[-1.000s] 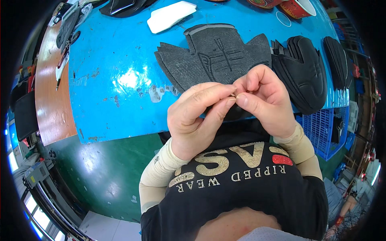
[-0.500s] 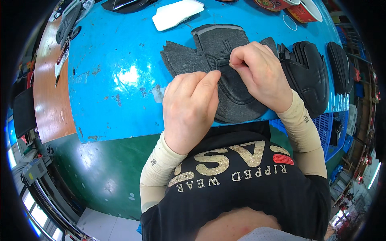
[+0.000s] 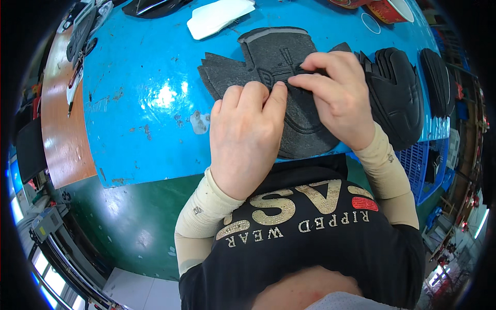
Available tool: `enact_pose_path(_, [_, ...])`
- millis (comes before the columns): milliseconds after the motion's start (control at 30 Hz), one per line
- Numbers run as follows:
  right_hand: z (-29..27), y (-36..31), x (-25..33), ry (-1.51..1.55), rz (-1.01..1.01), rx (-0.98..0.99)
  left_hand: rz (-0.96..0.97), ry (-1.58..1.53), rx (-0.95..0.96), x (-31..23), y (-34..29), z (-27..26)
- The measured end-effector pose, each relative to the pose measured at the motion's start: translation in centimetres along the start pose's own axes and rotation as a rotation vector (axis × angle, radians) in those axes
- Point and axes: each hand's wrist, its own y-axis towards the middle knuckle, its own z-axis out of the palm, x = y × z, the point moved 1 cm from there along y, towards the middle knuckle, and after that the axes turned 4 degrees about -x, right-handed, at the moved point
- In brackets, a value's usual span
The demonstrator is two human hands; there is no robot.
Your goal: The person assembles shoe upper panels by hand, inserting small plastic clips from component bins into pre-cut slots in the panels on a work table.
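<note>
A dark grey moulded foam panel [image 3: 276,49] with pressed-in lines and a notched outline lies on the blue table in front of me. My left hand [image 3: 248,121] rests on its left side, fingers bent under and thumb and forefinger pressed against the panel near its middle. Just to the right, my right hand [image 3: 338,95] is over the panel's centre. Its thumb and forefinger are apart, with the dark surface showing between them; anything small there is too dark to make out. The other fingers are curled in.
Stacked black moulded panels [image 3: 395,98] lie at the right, with another black stack [image 3: 438,85] beyond. White sheets [image 3: 219,18] and red bowls [image 3: 390,10] are at the back of the blue table [image 3: 139,103]. A blue crate [image 3: 426,170] stands below the right edge.
My right thumb and forefinger have parted from a pinch. My left hand has shifted slightly, its thumb and forefinger still at the panel's middle. The whole view has moved a little.
</note>
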Motion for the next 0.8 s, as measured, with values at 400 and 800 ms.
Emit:
enact_pose_path(400, [-0.7, -1.4, 0.7, 0.137, 0.125, -0.252, -0.056, -0.232, -0.164, 2.2, -1.3, -0.3])
enact_pose_path(800, [-0.4, -5.0, 3.2, 0.257, 0.061, -0.075, -0.732, -0.562, -0.529, 8.7, -6.6, -4.0])
